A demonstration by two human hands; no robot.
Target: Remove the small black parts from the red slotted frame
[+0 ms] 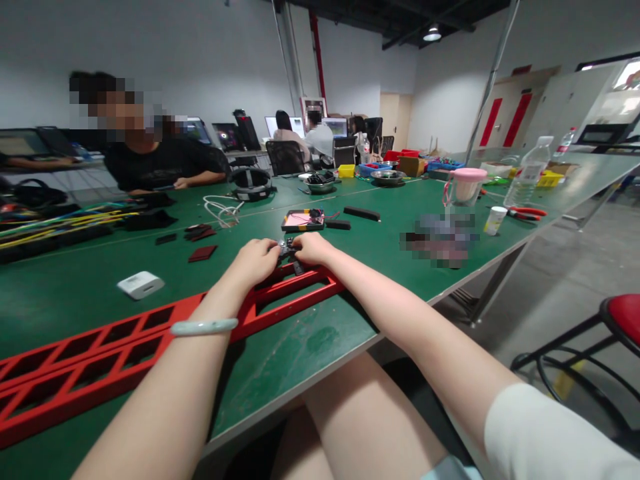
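My left hand (256,259) and my right hand (311,248) meet over the green table (310,333), both closed in a pinch on a small dark part (287,250) held between them. The part is too small to name. Below the hands lies a long red metal frame (150,340) that runs to the left edge of the view. A pale bangle (204,327) sits on my left wrist. Just beyond the hands lies a pink tray (303,219) with small dark pieces in it.
A white box (141,285) and dark red flat pieces (202,253) lie to the left. Another person (150,160) sits at the far left side. A pink-lidded jug (465,187), a water bottle (527,172) and red pliers (525,213) stand right. A red stool (620,320) is beside the table.
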